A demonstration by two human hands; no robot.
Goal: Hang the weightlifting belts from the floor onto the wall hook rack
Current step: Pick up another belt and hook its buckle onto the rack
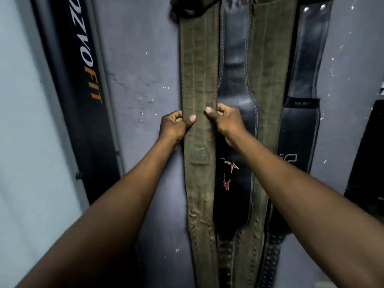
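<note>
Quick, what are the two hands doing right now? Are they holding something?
Left hand: closed, pinching the left edge of the green belt.
Right hand: closed, pinching the same belt's right edge.

Hanging strips on wall (pixel 141 59): four in all.
Olive canvas: two. Left olive strip (pixel 197 69), right olive strip (pixel 270 59); one belt doubled over or two separate, cannot tell.
Black leather belts: two. Middle black belt (pixel 234 48) with one red logo (pixel 230 169); far-right black belt (pixel 307 59) with two rivets (pixel 306 9) at top.
Hands: two. Left hand (pixel 173 126), right hand (pixel 227 121), both pinching left olive strip.
Dark lettered panel (pixel 83 80): one, at wall's left edge.
Dark object (pixel 369 152) at wall's right edge: one, kind unclear.
</note>
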